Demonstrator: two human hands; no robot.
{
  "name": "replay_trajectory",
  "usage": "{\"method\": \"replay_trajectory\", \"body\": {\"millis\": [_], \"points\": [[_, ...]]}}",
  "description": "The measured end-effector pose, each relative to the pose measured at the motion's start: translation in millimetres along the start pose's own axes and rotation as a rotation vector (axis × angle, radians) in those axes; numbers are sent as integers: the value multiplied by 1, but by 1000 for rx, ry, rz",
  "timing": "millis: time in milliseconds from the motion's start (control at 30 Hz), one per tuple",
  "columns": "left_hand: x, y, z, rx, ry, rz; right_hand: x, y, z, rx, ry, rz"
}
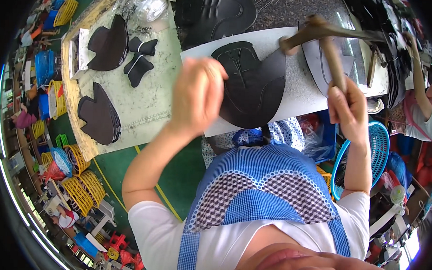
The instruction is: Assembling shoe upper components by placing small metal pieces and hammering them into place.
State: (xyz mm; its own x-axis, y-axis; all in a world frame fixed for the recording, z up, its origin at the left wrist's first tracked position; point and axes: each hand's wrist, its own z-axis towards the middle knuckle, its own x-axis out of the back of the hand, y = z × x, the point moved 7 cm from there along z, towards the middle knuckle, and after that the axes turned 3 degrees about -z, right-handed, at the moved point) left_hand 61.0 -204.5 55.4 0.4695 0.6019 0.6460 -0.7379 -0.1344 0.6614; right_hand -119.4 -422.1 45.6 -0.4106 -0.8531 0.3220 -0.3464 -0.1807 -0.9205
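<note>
Right hand (348, 109), two o'clock, grips a hammer (332, 58); left hand (198, 95), eleven, curls (contents hidden) by stitched black piece (258, 96); blurry-marked ruler (150, 118), nine.

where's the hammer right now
In the head view, the hammer is at upper right, held by its handle in the right hand, one end of its head near the black piece on the white board.

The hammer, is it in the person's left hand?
No, the right hand is the one gripping the hammer.
</note>
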Motion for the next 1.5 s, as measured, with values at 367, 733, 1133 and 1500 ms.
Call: {"method": "replay_trajectory", "body": {"millis": [367,733,1133,1500], "points": [[-28,-77,14,373,38,-561,-45,-4,21,242,-142,-605],[-29,-82,15,404,39,-627,-41,-2,26,142,-168,-524],[-34,-65,26,302,13,-121,-45,-32,31,180,-48,-349],[-35,-82,22,463,59,-629,-29,1,28,-9,-58,-197]]}}
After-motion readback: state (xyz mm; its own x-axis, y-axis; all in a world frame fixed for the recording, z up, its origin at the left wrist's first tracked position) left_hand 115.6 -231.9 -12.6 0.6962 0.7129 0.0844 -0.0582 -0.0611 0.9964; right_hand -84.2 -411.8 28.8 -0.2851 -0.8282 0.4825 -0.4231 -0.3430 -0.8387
